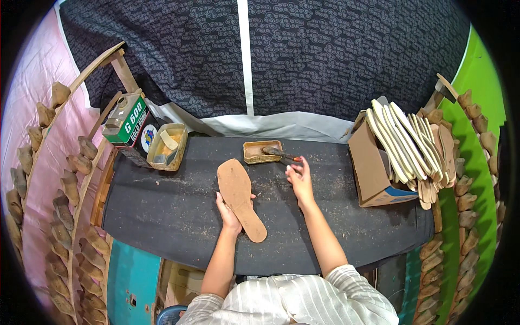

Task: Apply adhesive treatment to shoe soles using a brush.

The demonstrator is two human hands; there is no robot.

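My left hand (pixel 229 218) is closed around a brown shoe insole (pixel 236 187), thumb at its left edge and fingertips showing past the right one. The insole is tilted, its wide end pointing away from me. Beyond it, a small rectangular tray (pixel 251 159) smeared with dried glue sits on the table. A brush (pixel 281 154) leans in that tray, its reddish handle sticking out over the right rim. My right hand (pixel 300 181) is at the handle's end, with fingers apart and not wrapped round it.
A cardboard box (pixel 374 172) packed with pale and brown insoles (pixel 401 143) stands at right. At left are a green and black can (pixel 130 130) and a plastic tub (pixel 176 158) holding a spatula-like tool. Racks of wooden shoe lasts (pixel 69 186) flank the black-covered table (pixel 179 222), which has scattered scraps.
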